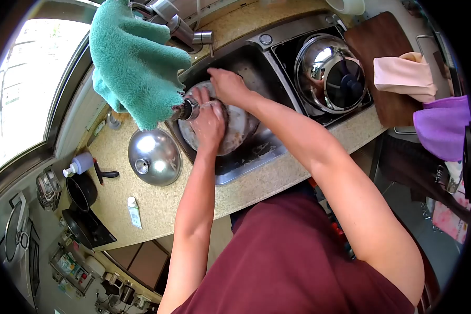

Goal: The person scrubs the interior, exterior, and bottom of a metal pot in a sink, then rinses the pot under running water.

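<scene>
In the sink [230,172] lies a wide round metal vessel [238,133], wet and streaked whitish; whether it is a pan or a pot I cannot tell. My left hand [209,124] is over it, fingers stretched out, beside the tap's spout [190,109]. A dark edge shows along that hand's right side. My right hand [229,88] is at the vessel's far rim, its fingers curled and partly hidden, so what they grip cannot be made out. A green towel [136,63] hangs over the tap and covers part of it.
A shiny domed lid [154,157] lies on the counter left of the sink. A white tube [134,212], a dark pan [81,191] and a pump bottle [79,164] are farther left. Right of the sink are a large steel lid [319,65], a wooden board [379,36] and a purple cloth [442,128].
</scene>
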Demonstrator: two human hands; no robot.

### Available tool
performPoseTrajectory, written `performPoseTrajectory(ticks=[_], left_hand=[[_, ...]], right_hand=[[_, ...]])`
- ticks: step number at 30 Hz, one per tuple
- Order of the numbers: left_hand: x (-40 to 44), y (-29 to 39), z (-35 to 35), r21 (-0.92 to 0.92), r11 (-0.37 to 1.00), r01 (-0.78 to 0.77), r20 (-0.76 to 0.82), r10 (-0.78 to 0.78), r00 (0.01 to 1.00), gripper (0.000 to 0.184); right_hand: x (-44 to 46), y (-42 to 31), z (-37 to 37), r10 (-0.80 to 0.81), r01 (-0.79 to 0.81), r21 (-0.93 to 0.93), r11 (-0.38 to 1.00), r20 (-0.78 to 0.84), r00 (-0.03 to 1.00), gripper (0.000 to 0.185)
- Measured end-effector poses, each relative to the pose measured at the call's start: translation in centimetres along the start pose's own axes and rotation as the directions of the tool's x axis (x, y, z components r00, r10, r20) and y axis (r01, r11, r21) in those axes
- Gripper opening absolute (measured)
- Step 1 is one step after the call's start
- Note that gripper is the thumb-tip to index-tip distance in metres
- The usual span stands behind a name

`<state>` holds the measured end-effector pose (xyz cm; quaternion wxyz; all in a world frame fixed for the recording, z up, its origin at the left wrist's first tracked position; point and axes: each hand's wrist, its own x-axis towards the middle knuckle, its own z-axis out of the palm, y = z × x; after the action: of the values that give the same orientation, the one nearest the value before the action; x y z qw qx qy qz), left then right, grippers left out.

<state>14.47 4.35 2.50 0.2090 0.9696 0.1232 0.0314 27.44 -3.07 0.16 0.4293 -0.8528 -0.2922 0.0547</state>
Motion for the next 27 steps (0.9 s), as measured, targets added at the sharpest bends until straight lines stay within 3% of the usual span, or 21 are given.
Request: performPoseTrajectory(ticks=[1,2,3,4,5,10,18,20,21,22,23,24,25,26,27], left_hand=[[1.0,-0.5,0.4,0.001,0.994,0.111,-0.046,-0.111,0.993,0.059],[2.1,-1.1,1.0,-0.002,0.975,0.221,-0.096,-0.22,0.971,0.059],[2.8,-1.5,1.6,-0.079,0.988,0.133,-0.222,-0.148,0.964,0.06],[2.6,-1.9,2.1,-0.079,0.988,0.132,-0.221,-0.147,0.964,0.06],[2.8,-0.9,1.1,-0.025,0.995,0.1,-0.163,-0.103,0.981,0.06],[1.9,2.4,0.5,0.056,0.998,-0.01,-0.007,0.011,1.0,0.066],[3.6,1.5,1.4,-0.045,0.999,0.026,-0.031,-0.028,0.999,0.063],[4.4,2.2,1.7,-0.092,0.981,0.169,-0.028,-0.172,0.985,0.057],[4.9,1.9,2.1,-0.096,0.981,0.171,-0.03,-0.175,0.984,0.057],[5.1,1.3,2.4,-0.229,0.965,0.126,-0.102,-0.152,0.983,0.053],[4.8,0.5,2.7,-0.353,0.933,0.075,-0.182,-0.147,0.972,0.049],[4.1,-0.5,3.0,-0.354,0.931,0.092,-0.199,-0.171,0.965,0.049],[3.0,-1.6,3.4,-0.389,0.915,0.105,-0.197,-0.194,0.961,0.046],[1.5,-1.6,2.2,-0.295,0.94,0.171,-0.16,-0.225,0.961,0.044],[0.0,-1.5,1.0,-0.194,0.954,0.231,-0.121,-0.257,0.959,0.043]], right_hand=[[0.6,0.1,1.0,0.139,-0.135,0.056,0.989,-0.084,0.987,0.025],[1.3,-0.2,0.8,0.137,-0.133,0.059,0.989,-0.083,0.987,0.025],[2.1,-0.7,0.1,0.178,-0.165,0.1,0.981,-0.149,0.973,0.023],[2.8,-1.2,-0.5,0.222,-0.195,0.14,0.971,-0.212,0.952,0.024],[3.6,-0.9,-0.2,0.491,-0.42,0.364,0.831,-0.124,0.863,0.028],[4.0,2.3,1.8,0.47,-0.412,0.385,0.826,-0.066,0.88,0.03],[4.9,1.8,1.7,0.523,-0.466,0.402,0.788,-0.04,0.851,0.032],[4.8,1.8,1.4,0.533,-0.469,0.412,0.781,-0.048,0.845,0.031],[4.2,1.1,0.7,0.402,-0.395,0.147,0.907,-0.016,0.916,0.029],[3.3,0.1,0.2,0.271,-0.262,-0.122,0.957,0.063,0.961,0.027],[1.8,-1.8,-1.1,0.226,-0.186,-0.234,0.954,0.16,0.961,0.028],[0.5,-2.4,-1.1,0.203,-0.159,-0.234,0.959,0.179,0.963,0.028],[-0.9,-2.4,-0.6,-0.042,0.06,-0.319,0.946,0.065,0.997,0.029],[-1.8,-2.3,-0.4,-0.295,0.259,-0.41,0.874,-0.025,0.955,0.031],[-1.8,-2.8,-1.0,-0.321,0.295,-0.394,0.87,0.001,0.947,0.031]])
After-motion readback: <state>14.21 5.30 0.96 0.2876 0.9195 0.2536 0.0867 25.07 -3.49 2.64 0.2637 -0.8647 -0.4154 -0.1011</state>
